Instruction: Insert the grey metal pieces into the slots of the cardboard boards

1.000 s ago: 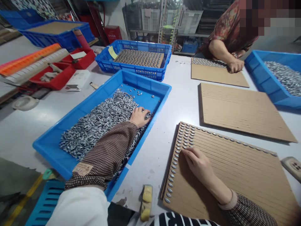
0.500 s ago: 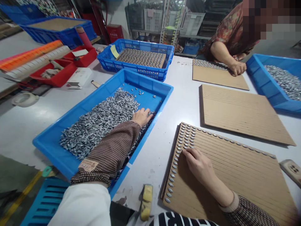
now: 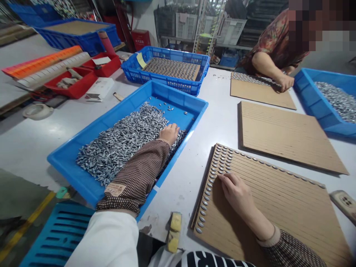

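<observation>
My left hand [image 3: 169, 134] is down in a blue plastic bin [image 3: 91, 130], its fingers curled into the right side of a heap of small silver-grey spindle-shaped pieces [image 3: 122, 141]. Its fingertips are partly hidden among them. Over a slotted cardboard board [image 3: 278, 207], my right hand [image 3: 236, 191] holds thumb and forefinger pinched beside the rows of set pieces [image 3: 222, 157]; whatever lies between the tips is hidden. Such pieces sit in the slots along the board's left edge, top edge and upper left corner.
Another bare board [image 3: 289, 137] lies beyond mine. Across the table a person's hand [image 3: 285, 82] works at a partly filled board [image 3: 258, 89], beside another blue bin [image 3: 322, 100]. A blue basket [image 3: 167, 83] holds a filled board. A yellow tool [image 3: 174, 231] lies at the near edge.
My left hand's fingers, spread over the heap before, are now drawn together into it. The view has shifted slightly; my right hand keeps its place on the board.
</observation>
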{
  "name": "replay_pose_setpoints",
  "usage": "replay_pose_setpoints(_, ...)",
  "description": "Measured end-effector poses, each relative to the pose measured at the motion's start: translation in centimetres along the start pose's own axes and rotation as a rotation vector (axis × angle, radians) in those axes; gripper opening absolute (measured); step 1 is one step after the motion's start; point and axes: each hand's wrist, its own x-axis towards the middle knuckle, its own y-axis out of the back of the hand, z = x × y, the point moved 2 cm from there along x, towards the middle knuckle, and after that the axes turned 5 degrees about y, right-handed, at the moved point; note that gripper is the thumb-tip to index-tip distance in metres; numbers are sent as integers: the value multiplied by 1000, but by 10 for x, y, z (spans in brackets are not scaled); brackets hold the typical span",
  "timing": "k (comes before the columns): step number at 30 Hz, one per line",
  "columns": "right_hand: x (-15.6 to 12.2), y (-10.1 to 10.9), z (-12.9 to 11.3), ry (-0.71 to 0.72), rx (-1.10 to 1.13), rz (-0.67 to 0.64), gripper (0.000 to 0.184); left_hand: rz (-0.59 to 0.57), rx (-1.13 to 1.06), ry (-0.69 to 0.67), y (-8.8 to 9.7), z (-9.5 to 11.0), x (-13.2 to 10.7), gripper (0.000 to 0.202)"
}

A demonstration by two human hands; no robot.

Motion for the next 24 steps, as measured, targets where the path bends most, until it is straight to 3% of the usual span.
replay_pose_setpoints(15,1,-7,-3,18,10,3,26,24,-130,52,9,-2,-1,34)
replay_pose_setpoints(20,5,-8,-4,8,4,0,24,40,-334,174,14,-9,-1,25)
replay_pose_setpoints(24,5,-3,-2,-32,61,22,21,93,-635,355,23,-17,8,13)
